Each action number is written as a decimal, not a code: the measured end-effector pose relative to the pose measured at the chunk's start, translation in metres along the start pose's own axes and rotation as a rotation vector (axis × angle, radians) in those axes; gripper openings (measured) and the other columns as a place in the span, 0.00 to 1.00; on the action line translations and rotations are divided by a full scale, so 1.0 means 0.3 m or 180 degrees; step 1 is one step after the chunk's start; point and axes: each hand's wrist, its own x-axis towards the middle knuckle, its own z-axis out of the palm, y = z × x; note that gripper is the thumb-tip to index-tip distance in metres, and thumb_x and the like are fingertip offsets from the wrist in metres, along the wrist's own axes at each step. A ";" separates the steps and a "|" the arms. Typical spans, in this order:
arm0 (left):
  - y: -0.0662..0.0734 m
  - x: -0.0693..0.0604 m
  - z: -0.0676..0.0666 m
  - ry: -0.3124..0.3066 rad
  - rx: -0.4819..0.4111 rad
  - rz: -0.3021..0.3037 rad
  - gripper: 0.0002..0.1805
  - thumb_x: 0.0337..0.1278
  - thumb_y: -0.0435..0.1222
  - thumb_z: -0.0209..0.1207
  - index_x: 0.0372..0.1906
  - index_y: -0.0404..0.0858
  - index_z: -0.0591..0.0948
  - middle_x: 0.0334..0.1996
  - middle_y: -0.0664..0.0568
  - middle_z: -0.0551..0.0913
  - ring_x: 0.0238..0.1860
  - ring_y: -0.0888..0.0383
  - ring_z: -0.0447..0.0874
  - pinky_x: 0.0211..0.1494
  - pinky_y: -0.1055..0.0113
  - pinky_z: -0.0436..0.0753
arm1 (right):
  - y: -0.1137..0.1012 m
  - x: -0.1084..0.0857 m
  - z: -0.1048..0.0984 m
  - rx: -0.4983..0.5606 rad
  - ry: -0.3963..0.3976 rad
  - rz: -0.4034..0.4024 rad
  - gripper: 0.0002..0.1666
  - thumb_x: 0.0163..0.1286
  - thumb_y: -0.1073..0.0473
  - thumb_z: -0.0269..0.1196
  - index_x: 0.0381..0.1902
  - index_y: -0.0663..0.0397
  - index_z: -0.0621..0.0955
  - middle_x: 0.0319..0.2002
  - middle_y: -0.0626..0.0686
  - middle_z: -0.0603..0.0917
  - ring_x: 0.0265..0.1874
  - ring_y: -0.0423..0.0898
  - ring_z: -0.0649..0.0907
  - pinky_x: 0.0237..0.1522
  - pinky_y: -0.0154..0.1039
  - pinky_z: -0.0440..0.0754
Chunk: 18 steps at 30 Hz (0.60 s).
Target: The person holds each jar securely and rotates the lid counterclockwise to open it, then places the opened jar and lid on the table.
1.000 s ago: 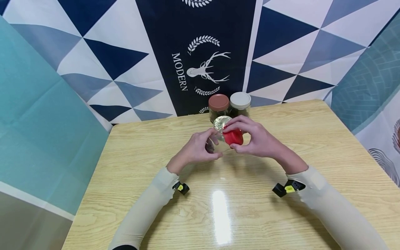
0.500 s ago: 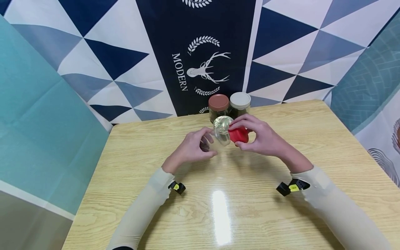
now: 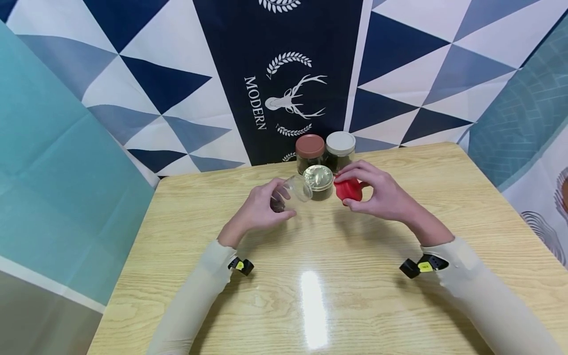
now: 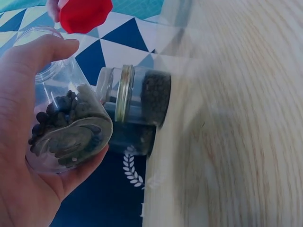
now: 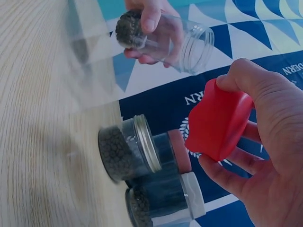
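Observation:
My left hand (image 3: 259,207) grips a clear jar (image 4: 71,123) around its side, fingers and thumb on opposite sides. The jar has no lid, leans to the right, and holds dark beans or pellets near its base. My right hand (image 3: 379,195) pinches a red wavy-edged piece (image 5: 220,120) between thumb and fingers; its exact kind is unclear. Jar mouth and red piece are apart, both above the table. Between the hands stands a jar with a metallic gold lid (image 3: 318,178), dark pellets inside.
Behind the gold-lidded jar stand a jar with a reddish-brown lid (image 3: 310,148) and a jar with a white lid (image 3: 340,145), by the wall. The wooden table (image 3: 275,305) meets a patterned wall cloth (image 3: 173,88) at its back edge.
The hands have moved apart: my left hand went left with the clear jar, my right hand went right with the red piece. The gold-lidded jar is now fully visible between them.

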 end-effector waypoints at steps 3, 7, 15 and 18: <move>-0.005 -0.005 -0.008 0.0047 -0.0021 -0.0020 0.33 0.61 0.43 0.80 0.67 0.41 0.79 0.52 0.41 0.95 0.44 0.55 0.95 0.53 0.60 0.93 | 0.003 -0.001 -0.002 -0.0014 0.0013 0.0012 0.30 0.60 0.73 0.80 0.59 0.49 0.91 0.63 0.56 0.88 0.57 0.31 0.81 0.47 0.28 0.89; -0.009 -0.010 -0.008 0.0141 -0.0160 0.0000 0.33 0.60 0.42 0.80 0.67 0.40 0.80 0.52 0.41 0.95 0.46 0.53 0.96 0.54 0.59 0.93 | 0.001 0.002 -0.004 -0.0023 -0.0007 0.0037 0.29 0.61 0.72 0.79 0.60 0.49 0.91 0.63 0.57 0.88 0.57 0.31 0.81 0.47 0.28 0.90; -0.005 -0.012 -0.010 0.0474 -0.0946 0.0055 0.34 0.56 0.32 0.82 0.66 0.34 0.80 0.53 0.37 0.94 0.49 0.46 0.97 0.51 0.70 0.92 | 0.001 0.002 -0.005 -0.0025 -0.0004 0.0027 0.29 0.61 0.72 0.80 0.59 0.49 0.91 0.62 0.56 0.88 0.56 0.31 0.81 0.46 0.29 0.89; -0.002 -0.009 -0.016 0.0584 -0.1229 0.0080 0.36 0.55 0.27 0.80 0.68 0.29 0.78 0.56 0.33 0.93 0.49 0.48 0.96 0.50 0.72 0.91 | 0.002 0.002 -0.005 -0.0020 0.0016 -0.0001 0.28 0.60 0.72 0.81 0.59 0.50 0.91 0.62 0.56 0.88 0.56 0.30 0.81 0.45 0.27 0.89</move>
